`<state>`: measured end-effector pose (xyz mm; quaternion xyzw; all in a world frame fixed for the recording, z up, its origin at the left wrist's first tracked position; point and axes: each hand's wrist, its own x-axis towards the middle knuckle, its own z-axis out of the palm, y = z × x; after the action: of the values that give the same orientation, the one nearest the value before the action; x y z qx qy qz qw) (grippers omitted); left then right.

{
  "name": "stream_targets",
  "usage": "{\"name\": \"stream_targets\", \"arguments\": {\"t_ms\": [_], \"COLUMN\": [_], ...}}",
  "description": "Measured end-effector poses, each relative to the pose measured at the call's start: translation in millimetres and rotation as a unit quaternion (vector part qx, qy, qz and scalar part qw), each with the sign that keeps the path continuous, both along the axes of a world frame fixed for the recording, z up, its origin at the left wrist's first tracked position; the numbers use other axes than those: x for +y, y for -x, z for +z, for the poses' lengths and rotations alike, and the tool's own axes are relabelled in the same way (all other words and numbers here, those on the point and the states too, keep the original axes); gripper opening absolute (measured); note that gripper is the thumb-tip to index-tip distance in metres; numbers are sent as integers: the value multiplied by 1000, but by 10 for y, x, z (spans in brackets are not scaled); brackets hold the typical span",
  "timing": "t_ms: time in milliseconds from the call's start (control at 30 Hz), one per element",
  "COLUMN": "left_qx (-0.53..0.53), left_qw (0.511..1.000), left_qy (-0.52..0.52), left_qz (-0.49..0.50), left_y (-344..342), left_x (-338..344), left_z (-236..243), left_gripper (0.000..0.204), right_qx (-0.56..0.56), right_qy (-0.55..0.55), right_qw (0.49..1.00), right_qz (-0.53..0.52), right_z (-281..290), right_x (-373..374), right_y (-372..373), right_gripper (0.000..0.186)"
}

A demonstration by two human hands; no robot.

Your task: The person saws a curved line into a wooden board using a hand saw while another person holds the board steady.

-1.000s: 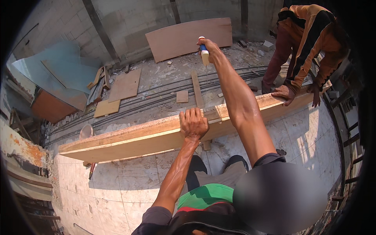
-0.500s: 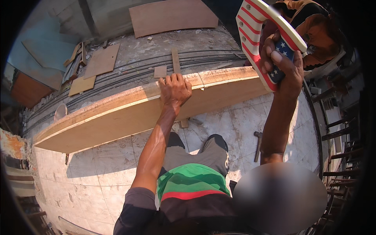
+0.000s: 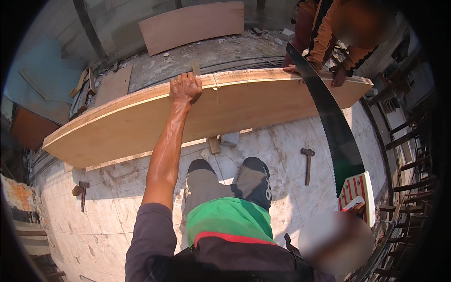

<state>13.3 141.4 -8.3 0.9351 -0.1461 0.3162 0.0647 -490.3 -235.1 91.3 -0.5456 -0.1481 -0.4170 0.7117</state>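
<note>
A long wooden panel (image 3: 141, 122) stands on its long edge across the space in front of me, a notch showing in its top edge. My left hand (image 3: 186, 88) is closed over that top edge, left of the notch. Low on the right, my right hand (image 3: 360, 210) is wrapped round the handle of a handsaw (image 3: 336, 122); a blurred patch covers most of this hand. The saw's dark toothed blade points up and away, its tip overlapping the panel's right part in view. Whether blade and panel touch, I cannot tell.
A co-worker's hands (image 3: 338, 75) rest on the panel's right part. One hammer (image 3: 307, 165) lies on the tiled floor (image 3: 286, 202) to the right, another hammer (image 3: 83, 195) at left. Wood blocks sit beneath the panel. A plywood sheet (image 3: 192, 26) leans at the back wall.
My right hand has come down and back toward me with the saw, so its blade now shows. The view has shifted, and the co-worker's hands now show on the panel. My left hand keeps its grip.
</note>
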Motion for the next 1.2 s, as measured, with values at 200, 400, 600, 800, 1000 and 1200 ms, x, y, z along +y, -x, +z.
{"name": "stream_targets", "arguments": {"t_ms": [200, 400, 600, 800, 1000, 1200], "left_qx": [60, 110, 192, 210, 211, 169], "left_qw": [998, 994, 980, 977, 976, 985], "left_qy": [-7, -14, 6, 28, 22, 5], "left_qz": [-21, -22, -50, -31, -40, -28], "left_y": [-421, -764, -767, -721, -755, -484], "left_x": [-214, 16, -420, -191, -294, -148], "left_z": [48, 11, 204, 204, 206, 154], "left_gripper": [41, 45, 46, 46, 46, 46], "right_qx": [9, 43, 233, 318, 368, 403], "right_qy": [-32, -53, -79, -105, -148, -191], "right_qw": [985, 956, 881, 851, 821, 804], "right_qz": [-169, -286, -404, -404, -410, -394], "right_z": [-188, -545, -1094, -1512, -1797, -2073], "right_x": [-58, -64, -430, -656, -906, -1059], "right_y": [794, 1043, 604, 359, 344, 340], "right_gripper": [40, 39, 38, 37, 36, 35]}}
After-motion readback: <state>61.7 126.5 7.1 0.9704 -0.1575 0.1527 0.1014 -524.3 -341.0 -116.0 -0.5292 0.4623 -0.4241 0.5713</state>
